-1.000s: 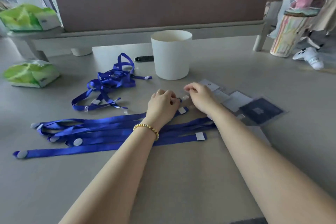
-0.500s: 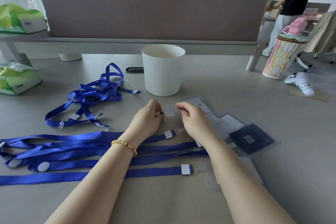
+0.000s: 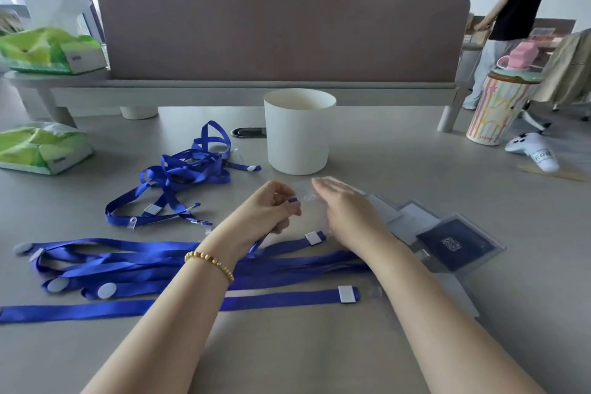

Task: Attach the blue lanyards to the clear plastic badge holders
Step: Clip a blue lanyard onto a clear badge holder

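Mid-attach | my left hand [image 3: 265, 211] pinches a blue lanyard end [image 3: 292, 200] | right hand [image 3: 345, 211] fingers straight beside clear holder [image 3: 307, 193], join unconfirmed | several lanyards [image 3: 128, 265], holders [image 3: 460, 243] left

Right hand [image 3: 343, 208] now flat, uncurled

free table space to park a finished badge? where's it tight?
Bare table between the forearms, nearer than the lowest flat lanyard. More bare surface right of the white cup, between it and the game controller. Crowded: lanyard pile and flat lanyards at left, badge holders just beyond the right hand.
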`<state>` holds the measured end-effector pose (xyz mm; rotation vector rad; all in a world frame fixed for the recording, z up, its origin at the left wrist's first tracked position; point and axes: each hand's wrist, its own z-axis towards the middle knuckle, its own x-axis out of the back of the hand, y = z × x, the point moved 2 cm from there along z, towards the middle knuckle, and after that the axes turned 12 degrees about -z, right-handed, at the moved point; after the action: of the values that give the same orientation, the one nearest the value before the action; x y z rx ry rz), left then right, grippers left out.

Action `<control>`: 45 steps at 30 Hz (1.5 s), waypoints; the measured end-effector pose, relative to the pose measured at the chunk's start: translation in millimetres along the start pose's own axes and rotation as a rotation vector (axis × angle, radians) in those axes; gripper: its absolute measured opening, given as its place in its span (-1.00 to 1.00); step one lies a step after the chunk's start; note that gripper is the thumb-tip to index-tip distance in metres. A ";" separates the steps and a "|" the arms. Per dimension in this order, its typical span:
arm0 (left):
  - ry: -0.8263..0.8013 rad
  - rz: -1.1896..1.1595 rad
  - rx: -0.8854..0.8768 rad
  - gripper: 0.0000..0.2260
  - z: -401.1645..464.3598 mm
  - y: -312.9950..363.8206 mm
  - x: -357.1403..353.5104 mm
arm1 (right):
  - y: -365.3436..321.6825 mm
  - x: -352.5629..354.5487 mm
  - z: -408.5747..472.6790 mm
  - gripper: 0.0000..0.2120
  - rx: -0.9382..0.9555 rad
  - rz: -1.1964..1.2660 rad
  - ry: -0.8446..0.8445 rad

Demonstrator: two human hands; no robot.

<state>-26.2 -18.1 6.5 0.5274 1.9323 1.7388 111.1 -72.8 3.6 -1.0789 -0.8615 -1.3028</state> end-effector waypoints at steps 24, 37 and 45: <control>-0.018 0.547 -0.171 -0.80 12.1 -10.2 0.7 | -6.5 -5.9 -2.7 -0.76 0.051 -0.039 0.105; 0.072 0.553 -0.258 -0.81 10.4 -7.9 -1.0 | -21.2 -3.0 -4.3 -0.88 -0.004 -0.130 0.264; 0.061 0.537 -0.331 -0.78 9.2 -5.7 -5.1 | -13.0 -1.4 -1.5 -0.79 -0.140 0.149 0.235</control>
<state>-16.4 -14.3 0.6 0.9356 1.5764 2.3703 97.9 -73.2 3.5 -1.0530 -0.5116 -1.3470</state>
